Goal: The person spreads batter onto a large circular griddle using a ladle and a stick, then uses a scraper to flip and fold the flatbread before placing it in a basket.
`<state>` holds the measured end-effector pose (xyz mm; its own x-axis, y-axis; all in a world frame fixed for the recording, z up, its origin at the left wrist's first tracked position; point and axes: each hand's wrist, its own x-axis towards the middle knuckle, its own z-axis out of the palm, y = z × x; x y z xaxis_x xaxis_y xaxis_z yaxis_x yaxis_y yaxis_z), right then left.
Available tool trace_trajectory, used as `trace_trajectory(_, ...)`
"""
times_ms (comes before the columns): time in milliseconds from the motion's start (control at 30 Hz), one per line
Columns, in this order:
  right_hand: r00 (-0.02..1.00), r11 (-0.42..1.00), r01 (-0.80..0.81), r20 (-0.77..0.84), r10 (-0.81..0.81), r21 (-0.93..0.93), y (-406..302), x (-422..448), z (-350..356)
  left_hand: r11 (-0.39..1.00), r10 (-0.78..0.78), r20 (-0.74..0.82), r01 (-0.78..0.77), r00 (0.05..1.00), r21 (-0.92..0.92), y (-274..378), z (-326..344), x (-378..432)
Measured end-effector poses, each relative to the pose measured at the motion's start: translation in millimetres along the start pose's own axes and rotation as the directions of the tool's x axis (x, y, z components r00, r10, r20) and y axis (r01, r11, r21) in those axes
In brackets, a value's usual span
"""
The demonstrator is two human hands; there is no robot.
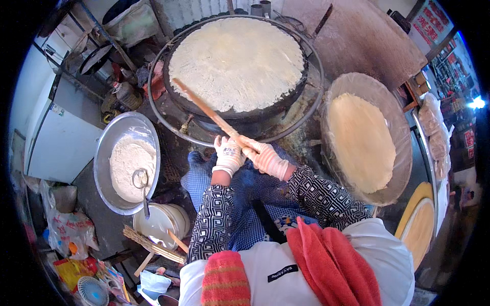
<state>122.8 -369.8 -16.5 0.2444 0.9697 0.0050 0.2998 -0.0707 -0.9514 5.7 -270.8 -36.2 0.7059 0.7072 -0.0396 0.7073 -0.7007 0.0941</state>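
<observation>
My right hand (pixel 268 157), in a striped knit glove, is closed around the near end of a long flat wooden stick (pixel 204 107). From there the stick slants up and left, and its far tip lies over the near-left edge of a large round griddle (pixel 245 116). A pale, thin sheet of batter or dough (pixel 237 61) covers most of the griddle. My left hand (pixel 229 156), gloved in white knit, is right beside the stick's near end. Its fingers are partly hidden, so whether it grips the stick is unclear.
A metal ring rail (pixel 151 95) surrounds the griddle. At left, a metal basin (pixel 100 168) holds pale flour or batter and a ladle (pixel 146 202); a white bucket (pixel 180 218) is below. At right, a plastic-lined basket (pixel 402 153) holds thin round flatbreads (pixel 361 141). Round boards (pixel 419 229) stand lower right.
</observation>
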Motion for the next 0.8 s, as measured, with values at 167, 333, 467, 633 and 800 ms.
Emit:
trace_trajectory(167,0.98,0.658,0.192,0.174,-0.093,-0.728,-20,10,-79,0.996,0.072,-0.088,-0.077,0.993,-0.053,-17,2,0)
trace_trajectory(333,0.999,0.384,-0.02,-0.004,0.042,-0.923,66,8,-219,0.996,-0.055,0.008,0.054,0.998,0.069,-56,-14,7)
trace_trajectory(467,0.952,0.607,-0.269,-0.303,0.049,-0.748,103,40,-284,0.973,-0.075,0.053,0.062,0.996,0.222,-109,-17,18)
trace_trajectory(633,0.886,0.475,-0.464,-0.396,0.243,-0.748,85,127,-282,0.943,-0.09,0.029,0.076,0.995,0.324,-189,-7,18)
trace_trajectory(800,0.86,0.657,-0.444,-0.495,0.123,-0.609,137,173,-310,0.881,-0.034,0.028,0.016,0.999,0.474,-205,-26,43)
